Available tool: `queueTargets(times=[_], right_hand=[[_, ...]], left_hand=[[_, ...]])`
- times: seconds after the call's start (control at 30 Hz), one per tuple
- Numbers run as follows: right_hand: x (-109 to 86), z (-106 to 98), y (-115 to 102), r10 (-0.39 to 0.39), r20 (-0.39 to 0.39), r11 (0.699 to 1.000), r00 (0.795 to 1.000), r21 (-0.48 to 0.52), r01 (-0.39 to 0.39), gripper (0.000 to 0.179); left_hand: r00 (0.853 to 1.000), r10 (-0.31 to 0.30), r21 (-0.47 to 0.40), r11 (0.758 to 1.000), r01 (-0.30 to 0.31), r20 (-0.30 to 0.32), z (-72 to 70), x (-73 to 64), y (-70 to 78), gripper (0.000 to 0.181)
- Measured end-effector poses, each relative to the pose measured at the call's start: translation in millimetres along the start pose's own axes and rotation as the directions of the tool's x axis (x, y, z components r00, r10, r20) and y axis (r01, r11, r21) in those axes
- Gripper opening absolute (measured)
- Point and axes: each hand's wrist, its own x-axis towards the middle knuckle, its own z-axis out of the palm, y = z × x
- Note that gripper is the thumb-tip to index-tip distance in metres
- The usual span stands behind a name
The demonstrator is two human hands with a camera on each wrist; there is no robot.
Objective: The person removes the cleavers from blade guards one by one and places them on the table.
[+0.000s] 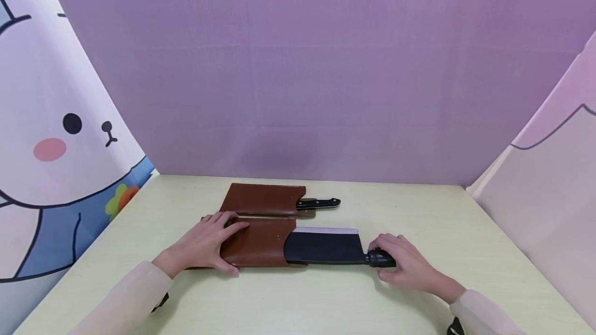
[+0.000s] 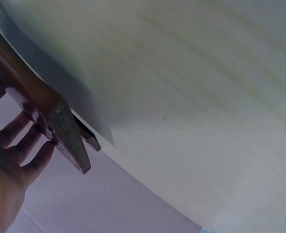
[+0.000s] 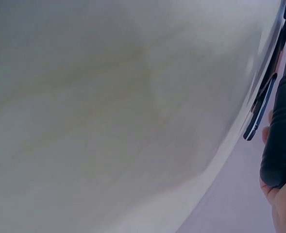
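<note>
A black cleaver [image 1: 326, 246] with a pale cutting edge lies partly inside a brown leather sheath [image 1: 261, 244], its blade end hidden there. My left hand [image 1: 209, 242] holds the closed end of this sheath, thumb at the near edge and fingers across the top. The left wrist view shows fingers [image 2: 24, 141] against the sheath [image 2: 45, 104]. At the other end, my right hand [image 1: 402, 262] grips the cleaver's black handle [image 1: 381, 258]. In the right wrist view, fingers surround that thick ridged handle [image 3: 281, 136].
Just behind lies a second brown sheath [image 1: 263, 199] with a smaller knife in it, whose black riveted handle [image 1: 321, 203] sticks out to the right. Both rest on a pale wooden table [image 1: 298, 304]. A purple cloth [image 1: 326, 76] hangs behind, and a cartoon-printed cloth [image 1: 60, 92] at left.
</note>
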Motion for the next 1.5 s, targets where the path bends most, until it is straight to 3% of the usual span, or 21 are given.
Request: queueTargets(times=[1.5], right_hand=[[-14.3, -15, 13, -0.046, -0.044, 0.999, 0.998, 0.003, 0.046, 0.045]], left_hand=[[0.999, 0.005, 0.021, 1.000, -0.005, -0.036, -0.8, -2.9, 0.3, 0.102]])
